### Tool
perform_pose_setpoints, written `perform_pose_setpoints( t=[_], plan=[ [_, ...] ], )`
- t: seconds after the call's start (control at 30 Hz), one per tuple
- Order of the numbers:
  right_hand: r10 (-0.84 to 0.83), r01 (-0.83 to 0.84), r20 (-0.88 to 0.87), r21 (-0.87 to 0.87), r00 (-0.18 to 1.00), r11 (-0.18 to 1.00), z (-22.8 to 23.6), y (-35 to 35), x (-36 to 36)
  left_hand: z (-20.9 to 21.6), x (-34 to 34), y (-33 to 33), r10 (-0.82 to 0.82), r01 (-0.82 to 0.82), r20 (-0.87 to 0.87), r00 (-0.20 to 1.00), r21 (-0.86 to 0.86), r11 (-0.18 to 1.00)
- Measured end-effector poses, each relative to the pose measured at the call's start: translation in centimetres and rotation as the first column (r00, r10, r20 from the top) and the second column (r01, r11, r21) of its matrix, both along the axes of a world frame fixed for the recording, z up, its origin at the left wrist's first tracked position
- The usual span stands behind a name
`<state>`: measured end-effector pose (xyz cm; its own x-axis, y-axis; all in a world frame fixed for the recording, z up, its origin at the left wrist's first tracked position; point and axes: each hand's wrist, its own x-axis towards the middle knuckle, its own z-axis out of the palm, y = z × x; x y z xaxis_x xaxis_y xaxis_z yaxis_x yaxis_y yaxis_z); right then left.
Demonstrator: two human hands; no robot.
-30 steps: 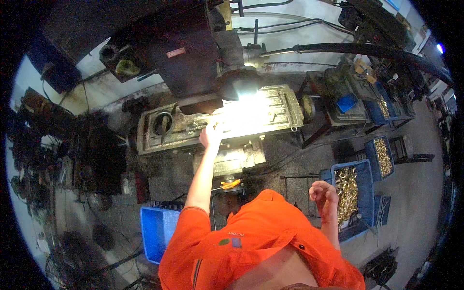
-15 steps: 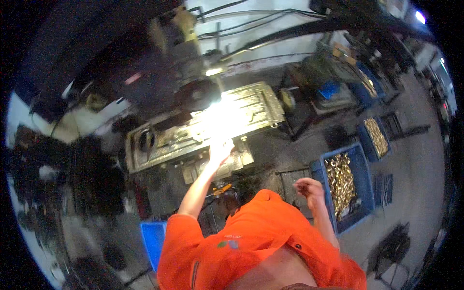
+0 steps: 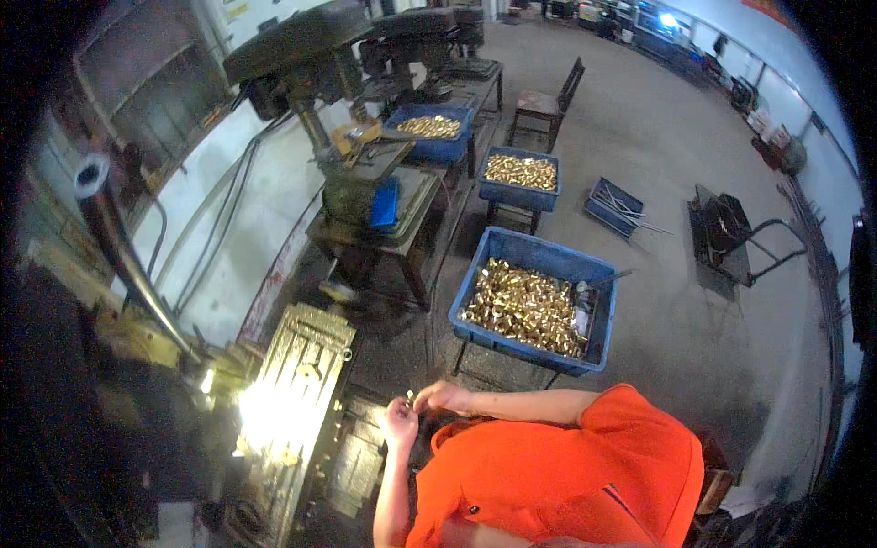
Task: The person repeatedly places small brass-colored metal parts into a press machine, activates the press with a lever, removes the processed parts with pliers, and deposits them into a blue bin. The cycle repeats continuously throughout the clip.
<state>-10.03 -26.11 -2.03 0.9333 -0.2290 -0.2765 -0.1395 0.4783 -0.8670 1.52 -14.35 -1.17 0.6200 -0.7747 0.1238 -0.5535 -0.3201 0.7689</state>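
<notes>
My left hand and my right hand meet in front of my body, beside the lit machine table. A small shiny metal piece is pinched at the fingertips where the two hands meet. Its exact shape is too small to make out. Both hands are closed. Beyond my right arm stands a big blue bin, partly filled with small brass-coloured metal parts.
To the left lies a grooved metal machine table under a glaring lamp. Farther off stand a smaller blue bin of brass parts, another blue bin by the drill presses, a wooden chair, a blue crate with rods and a hand cart.
My view has swung to the right, towards the bins. My left hand has left the lit machine table, and my right hand has come to meet it at a small metal piece.
</notes>
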Motion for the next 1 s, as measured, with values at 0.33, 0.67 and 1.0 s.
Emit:
perform_pose_setpoints(
  t=[0.33,0.67,1.0],
  plan=[
    [-0.125,0.121,0.021,0.133,0.992,0.984,-0.8,-1.9,-1.3,3.1,-1.7,-3.1,-0.083,0.133,-0.452,0.888,0.079,0.988],
    [-0.526,0.281,0.033,-0.872,0.85,0.4,-1.2,-13.2,-8.8,-6.2,9.1,12.5,-0.076,-0.116,0.264,0.962,0.64,0.759],
    [-0.614,-0.143,-0.142,-0.989,0.776,0.048,-5.4,-18.5,-12.5,-12.9,7.2,23.1,0.168,-0.094,-0.023,0.985,0.749,0.656]
  ],
)
